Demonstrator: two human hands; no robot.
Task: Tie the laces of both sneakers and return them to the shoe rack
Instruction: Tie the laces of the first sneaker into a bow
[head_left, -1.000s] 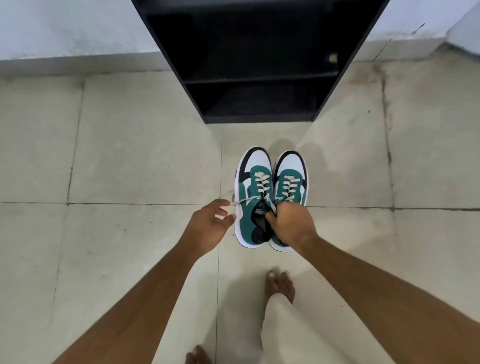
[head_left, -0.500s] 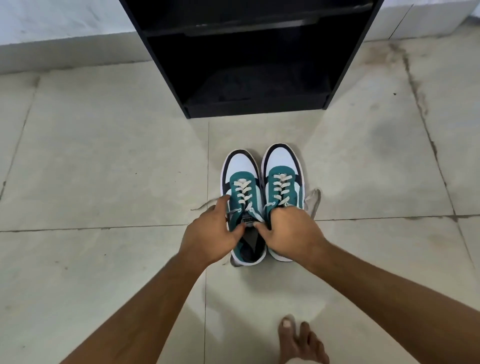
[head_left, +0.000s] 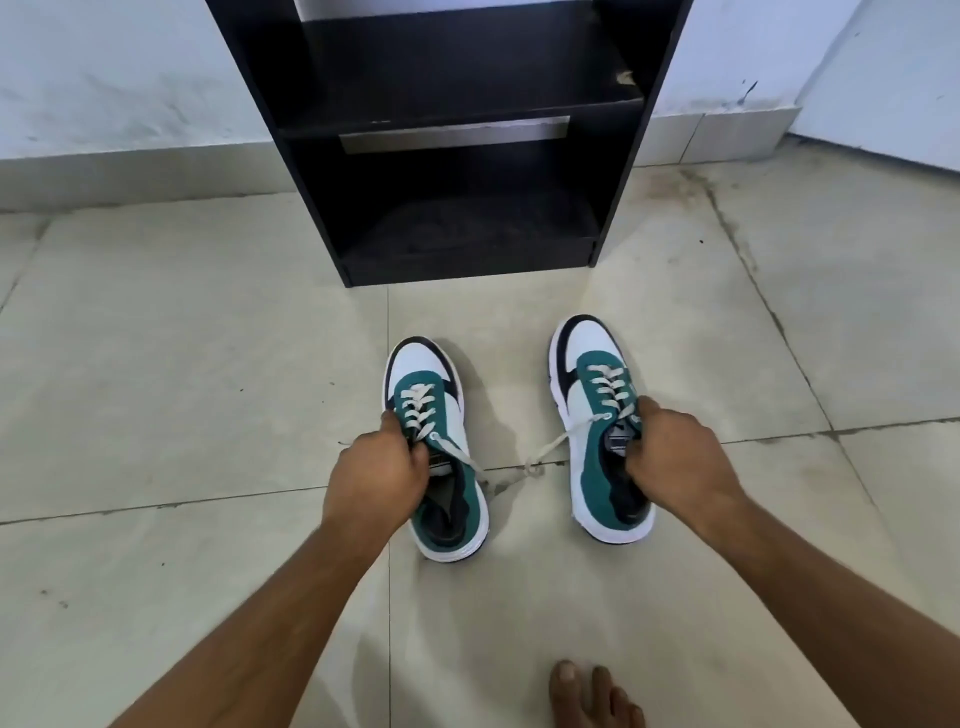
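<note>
Two green, white and black sneakers stand on the tiled floor, toes toward the rack. My left hand (head_left: 376, 473) grips the left sneaker (head_left: 434, 415) at its tongue. My right hand (head_left: 675, 457) grips the right sneaker (head_left: 597, 410) at its tongue. The two shoes stand apart with a gap between them. Loose white laces (head_left: 540, 457) trail from both shoes onto the floor in that gap. The black shoe rack (head_left: 467, 249) stands just beyond the shoes, its lower shelves holding nothing.
Pale floor tiles (head_left: 182, 389) with dark grout lines stretch to both sides. A white wall with a low skirting (head_left: 130, 171) runs behind the rack. My bare foot (head_left: 592, 696) rests at the bottom edge.
The sneakers were held together in my right hand above the floor; now they sit on the floor, pulled apart, one in each hand. The view has come lower and closer.
</note>
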